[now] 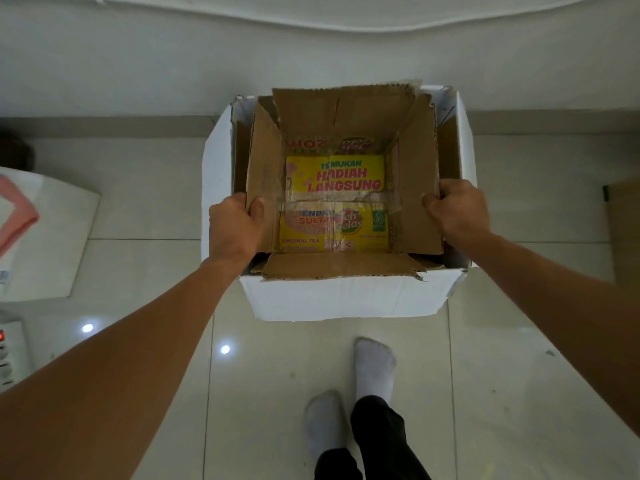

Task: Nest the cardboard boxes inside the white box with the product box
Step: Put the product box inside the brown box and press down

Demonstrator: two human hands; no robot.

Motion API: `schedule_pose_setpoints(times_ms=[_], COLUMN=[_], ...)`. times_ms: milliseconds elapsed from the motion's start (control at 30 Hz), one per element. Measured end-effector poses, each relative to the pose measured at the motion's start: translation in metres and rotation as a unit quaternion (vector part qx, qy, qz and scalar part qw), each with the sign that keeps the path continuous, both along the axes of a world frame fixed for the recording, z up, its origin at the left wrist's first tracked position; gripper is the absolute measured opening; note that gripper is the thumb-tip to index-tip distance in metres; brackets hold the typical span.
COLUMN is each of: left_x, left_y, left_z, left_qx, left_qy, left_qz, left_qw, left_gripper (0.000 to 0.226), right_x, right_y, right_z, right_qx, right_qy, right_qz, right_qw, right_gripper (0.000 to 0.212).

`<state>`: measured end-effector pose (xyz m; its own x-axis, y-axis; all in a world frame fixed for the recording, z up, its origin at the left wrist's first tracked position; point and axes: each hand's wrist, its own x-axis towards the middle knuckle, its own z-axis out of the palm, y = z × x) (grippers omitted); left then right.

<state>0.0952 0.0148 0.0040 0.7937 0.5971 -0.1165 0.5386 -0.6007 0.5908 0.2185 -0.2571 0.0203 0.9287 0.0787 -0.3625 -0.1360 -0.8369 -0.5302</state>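
While both hands (235, 226) (453, 209) grip the brown box's (415, 188) side flaps inside the white box (346, 299), seating it seems underway; pressing down evenly likely follows.

arms: bare, no sleeves | socks (375, 365): white-grey, both feet | trousers (381, 441): black

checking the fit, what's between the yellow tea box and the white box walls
In the head view, the brown cardboard box gripped by the left hand and right hand surrounds the tea box inside the white box.
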Motion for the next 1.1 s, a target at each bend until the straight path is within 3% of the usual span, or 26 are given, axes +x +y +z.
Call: schedule_pose_setpoints(times_ms=[900,1000,1100], left_x=[0.018,0.017,0.013], left_y=[-0.018,-0.024,-0.034], left_z=[-0.064,-0.06,-0.048], left_qx=[-0.023,-0.005,0.087], left_qy=[0.069,0.079,0.106], left_qz=[0.051,0.045,0.008], left_qw=[0.996,0.996,0.991], left_gripper=[0.027,0.026,0.055], right_x=[0.029,0.031,0.029], right_y=[0.01,0.012,0.016], right_z=[-0.077,-0.084,-0.08], right_qx=[0.004,-0.005,0.009], right_qy=[0.058,0.08,0.057], right_qz=[0.008,0.005,0.007], right_qw=[0.998,0.997,0.998], right_gripper=[0.02,0.028,0.052])
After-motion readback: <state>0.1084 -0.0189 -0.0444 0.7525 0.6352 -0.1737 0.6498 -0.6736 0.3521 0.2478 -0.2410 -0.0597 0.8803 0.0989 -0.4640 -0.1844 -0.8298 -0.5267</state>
